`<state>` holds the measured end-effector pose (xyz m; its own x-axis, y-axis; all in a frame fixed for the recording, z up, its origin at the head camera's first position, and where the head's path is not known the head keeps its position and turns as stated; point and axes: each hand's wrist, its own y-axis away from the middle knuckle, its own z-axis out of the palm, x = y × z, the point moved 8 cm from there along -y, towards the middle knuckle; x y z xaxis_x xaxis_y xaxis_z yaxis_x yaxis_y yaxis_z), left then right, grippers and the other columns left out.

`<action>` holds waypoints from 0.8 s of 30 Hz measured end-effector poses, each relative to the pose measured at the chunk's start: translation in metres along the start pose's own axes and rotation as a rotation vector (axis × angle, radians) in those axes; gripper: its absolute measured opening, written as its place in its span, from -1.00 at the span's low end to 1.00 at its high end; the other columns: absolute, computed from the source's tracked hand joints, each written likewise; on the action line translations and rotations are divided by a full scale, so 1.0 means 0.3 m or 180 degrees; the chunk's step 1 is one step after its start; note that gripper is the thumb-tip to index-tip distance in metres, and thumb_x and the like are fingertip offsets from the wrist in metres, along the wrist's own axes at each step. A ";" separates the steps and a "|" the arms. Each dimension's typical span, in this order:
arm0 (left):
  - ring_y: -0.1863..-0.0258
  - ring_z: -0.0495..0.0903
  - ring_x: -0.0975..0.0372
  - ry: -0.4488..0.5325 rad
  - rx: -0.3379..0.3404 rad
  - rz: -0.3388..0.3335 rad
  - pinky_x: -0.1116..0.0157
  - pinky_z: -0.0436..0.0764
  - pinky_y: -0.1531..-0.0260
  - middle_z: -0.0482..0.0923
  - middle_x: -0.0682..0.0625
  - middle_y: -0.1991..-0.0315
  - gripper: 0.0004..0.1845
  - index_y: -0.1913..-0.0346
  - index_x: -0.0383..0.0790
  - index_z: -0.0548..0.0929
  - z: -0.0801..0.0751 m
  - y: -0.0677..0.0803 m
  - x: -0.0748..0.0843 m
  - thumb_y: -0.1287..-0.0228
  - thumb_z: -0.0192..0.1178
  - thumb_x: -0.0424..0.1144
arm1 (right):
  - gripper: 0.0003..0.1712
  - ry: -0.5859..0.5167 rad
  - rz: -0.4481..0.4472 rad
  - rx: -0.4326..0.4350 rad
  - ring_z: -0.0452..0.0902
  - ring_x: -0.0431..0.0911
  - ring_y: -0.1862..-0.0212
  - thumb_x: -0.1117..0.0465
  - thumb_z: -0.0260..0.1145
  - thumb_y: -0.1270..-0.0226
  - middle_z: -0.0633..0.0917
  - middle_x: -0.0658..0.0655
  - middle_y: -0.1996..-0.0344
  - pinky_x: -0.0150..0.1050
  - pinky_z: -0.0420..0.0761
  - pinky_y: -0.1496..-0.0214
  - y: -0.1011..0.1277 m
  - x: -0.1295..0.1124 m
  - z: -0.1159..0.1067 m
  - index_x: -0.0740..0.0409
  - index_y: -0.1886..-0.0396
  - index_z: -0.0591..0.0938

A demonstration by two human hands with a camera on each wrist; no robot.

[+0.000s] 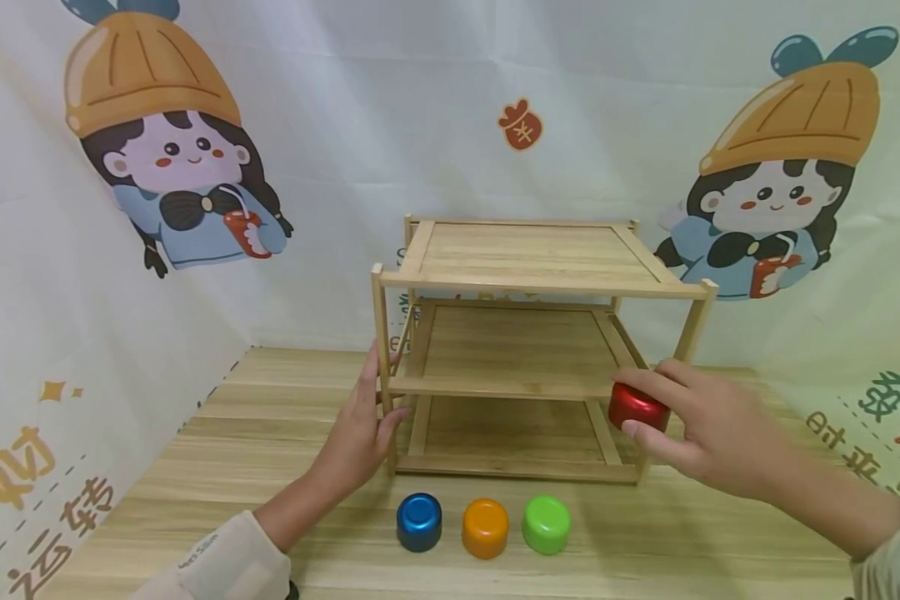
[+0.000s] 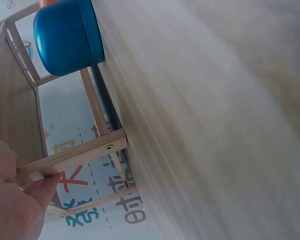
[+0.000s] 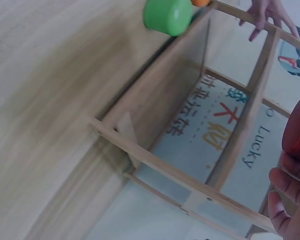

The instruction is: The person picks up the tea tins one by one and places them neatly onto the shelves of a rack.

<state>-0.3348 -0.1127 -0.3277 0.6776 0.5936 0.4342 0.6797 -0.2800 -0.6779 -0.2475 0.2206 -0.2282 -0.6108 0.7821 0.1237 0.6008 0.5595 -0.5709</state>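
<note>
A three-tier wooden shelf rack [image 1: 540,289] stands on the table. My left hand [image 1: 360,429] grips its left front post between thumb and fingers; the left wrist view shows the hand [image 2: 12,192] around that post too. In my right hand [image 1: 720,425] is a small red metallic canister [image 1: 637,407], pinched between thumb and fingers by the right front post, about level with the middle tier. A blue canister [image 1: 419,522], an orange canister [image 1: 485,528] and a green canister [image 1: 546,525] stand in a row before the rack.
The wood-grain table [image 1: 270,425] extends around the rack. Behind and at both sides hangs a white cloth [image 1: 390,100] printed with cartoon figures and characters. The rack's top tier [image 1: 525,250] overhangs the two lower ones, with open gaps between them.
</note>
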 end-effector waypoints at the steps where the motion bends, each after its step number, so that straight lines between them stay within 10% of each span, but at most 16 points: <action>1: -0.13 0.65 -0.10 -0.0014 0.0006 0.0007 0.11 0.79 0.02 0.26 -0.20 -0.51 0.09 -0.66 -0.04 -0.32 -0.001 0.000 0.001 -0.38 0.26 -0.43 | -0.48 0.0014 0.0026 -0.0035 0.38 -0.33 0.41 0.01 0.48 -0.21 0.60 -0.13 0.32 -0.45 0.45 0.50 -0.007 0.004 -0.006 -0.14 -0.19 0.65; 24: -0.12 0.65 -0.10 -0.0016 0.0024 0.0012 0.08 0.78 0.00 0.28 -0.20 -0.51 0.09 -0.66 -0.05 -0.30 0.000 0.000 0.000 -0.37 0.27 -0.45 | -0.42 0.0099 0.0420 0.0173 0.49 -0.14 0.36 0.05 0.42 -0.26 0.70 0.07 0.12 -0.25 0.51 0.48 -0.148 0.104 -0.202 -0.15 -0.31 0.58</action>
<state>-0.3349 -0.1126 -0.3277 0.6788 0.5962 0.4287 0.6749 -0.2766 -0.6841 -0.2620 0.2367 -0.1497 -0.5115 0.8565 0.0693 0.6456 0.4363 -0.6268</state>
